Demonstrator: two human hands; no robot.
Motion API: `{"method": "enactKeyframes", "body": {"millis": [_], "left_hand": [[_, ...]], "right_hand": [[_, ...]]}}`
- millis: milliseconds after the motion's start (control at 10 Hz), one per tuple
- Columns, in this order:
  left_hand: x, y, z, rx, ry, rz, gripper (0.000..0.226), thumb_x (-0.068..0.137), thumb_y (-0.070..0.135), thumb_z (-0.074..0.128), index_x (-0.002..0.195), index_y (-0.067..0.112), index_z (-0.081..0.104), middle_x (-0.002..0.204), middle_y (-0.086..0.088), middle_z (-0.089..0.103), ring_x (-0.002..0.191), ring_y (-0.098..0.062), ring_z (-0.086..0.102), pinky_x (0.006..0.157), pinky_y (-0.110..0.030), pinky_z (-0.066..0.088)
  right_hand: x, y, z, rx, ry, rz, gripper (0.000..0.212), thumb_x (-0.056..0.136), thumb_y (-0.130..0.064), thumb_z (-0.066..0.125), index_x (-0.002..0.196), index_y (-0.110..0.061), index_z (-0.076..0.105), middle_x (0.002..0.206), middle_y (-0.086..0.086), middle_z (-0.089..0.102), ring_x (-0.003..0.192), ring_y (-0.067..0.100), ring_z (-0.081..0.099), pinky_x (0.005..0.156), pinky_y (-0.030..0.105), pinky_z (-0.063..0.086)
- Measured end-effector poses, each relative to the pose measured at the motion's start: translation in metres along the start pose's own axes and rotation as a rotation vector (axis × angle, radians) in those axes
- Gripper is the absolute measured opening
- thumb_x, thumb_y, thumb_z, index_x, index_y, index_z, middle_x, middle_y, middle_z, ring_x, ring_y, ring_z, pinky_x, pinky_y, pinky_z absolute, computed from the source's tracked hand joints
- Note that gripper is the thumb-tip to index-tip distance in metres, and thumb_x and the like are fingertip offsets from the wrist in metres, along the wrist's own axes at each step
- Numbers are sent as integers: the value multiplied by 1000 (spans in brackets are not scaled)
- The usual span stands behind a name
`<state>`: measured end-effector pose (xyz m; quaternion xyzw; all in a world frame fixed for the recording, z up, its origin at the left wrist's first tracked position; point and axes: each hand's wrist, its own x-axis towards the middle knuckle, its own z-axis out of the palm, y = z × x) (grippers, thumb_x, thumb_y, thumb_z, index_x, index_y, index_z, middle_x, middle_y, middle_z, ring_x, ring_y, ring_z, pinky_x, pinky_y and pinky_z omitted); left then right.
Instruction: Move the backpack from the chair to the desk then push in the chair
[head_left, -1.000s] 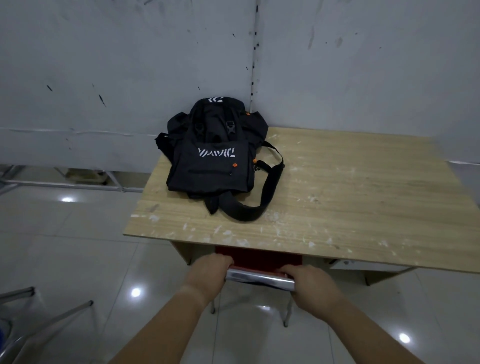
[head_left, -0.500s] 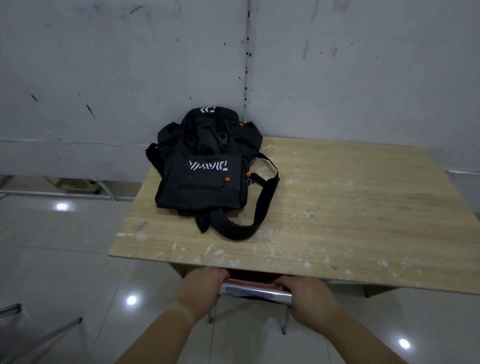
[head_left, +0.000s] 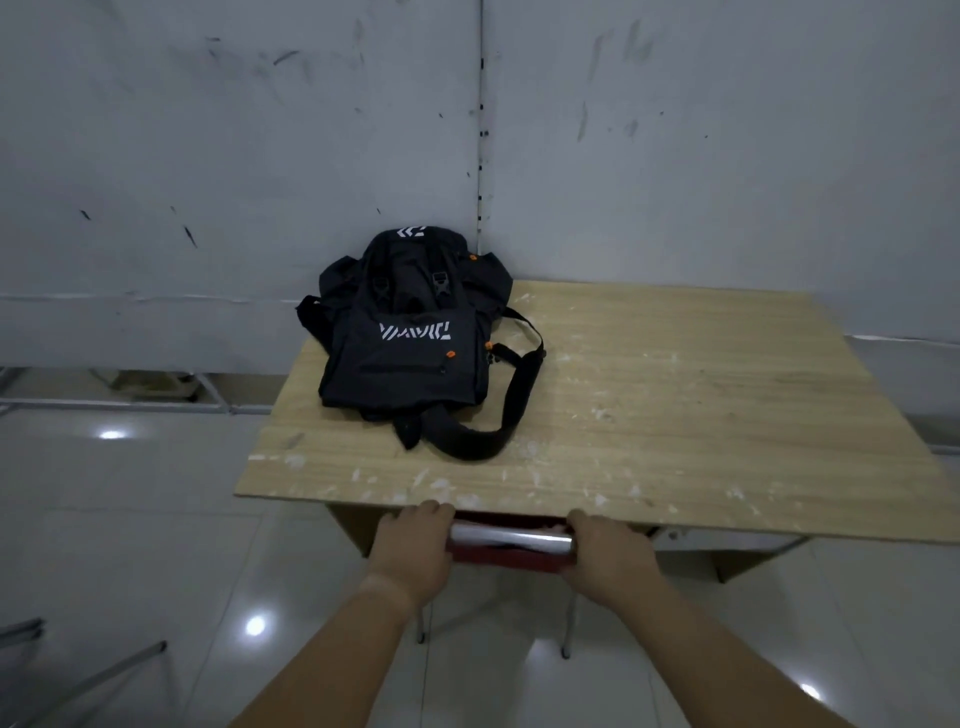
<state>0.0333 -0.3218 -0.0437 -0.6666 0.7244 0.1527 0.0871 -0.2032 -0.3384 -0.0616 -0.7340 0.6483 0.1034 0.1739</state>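
A black backpack (head_left: 410, 343) with white lettering lies on the far left part of the wooden desk (head_left: 675, 415), its strap looping toward the desk's middle. The chair (head_left: 511, 543) has a shiny metal top bar and a red back, and it sits almost wholly under the desk's near edge; only the bar, a strip of red and two thin legs show. My left hand (head_left: 413, 545) grips the left end of the bar. My right hand (head_left: 608, 553) grips the right end. Both sets of knuckles are at the desk's front edge.
The desk stands against a scuffed white wall (head_left: 260, 156). Glossy white floor tiles (head_left: 130, 519) spread to the left and below. Metal legs of another piece of furniture (head_left: 78, 680) show at the bottom left. A metal frame (head_left: 104, 402) runs along the wall's base at left.
The chair has slid further under the desk with both hands on its bar; less of the red back shows. The view has moved closer to the desk.
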Motion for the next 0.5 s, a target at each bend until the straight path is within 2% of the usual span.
{"method": "enactKeyframes", "body": {"millis": [100,200,300,400,500], "left_hand": [[-22,-8,1,-60,-70,-29,65,94,39,51,152,25,24,159,-3,27,146,-26,27,117,-48,27],[-40,-9,-4,-89,-98,-52,72,100,42,43,157,25,3,166,-3,4,152,-28,11,120,-52,16],[-57,-10,-5,-114,-116,-48,71,101,44,38,157,24,1,166,-4,1,152,-28,10,121,-51,14],[-68,-14,-13,-121,-112,-57,67,100,48,37,157,22,11,166,-4,9,151,-28,13,121,-51,13],[-69,-12,-38,-93,-39,-14,63,99,47,38,154,23,20,162,-4,24,148,-28,23,120,-49,18]], "right_hand": [[-18,-1,-2,85,-38,18,52,80,-40,57,129,-24,49,122,2,60,114,25,58,87,37,53],[-37,-4,-8,114,-63,44,73,84,-42,56,150,-24,30,148,5,42,136,28,41,105,43,45],[-55,-11,-19,107,-110,58,84,84,-48,57,155,-26,18,161,8,25,145,30,30,112,46,38],[-70,-14,-34,80,-134,72,92,84,-49,60,157,-25,9,165,10,15,149,30,22,114,47,35],[-81,-12,-58,51,-116,69,100,82,-47,64,158,-27,2,166,11,3,151,33,12,116,47,30]]}}
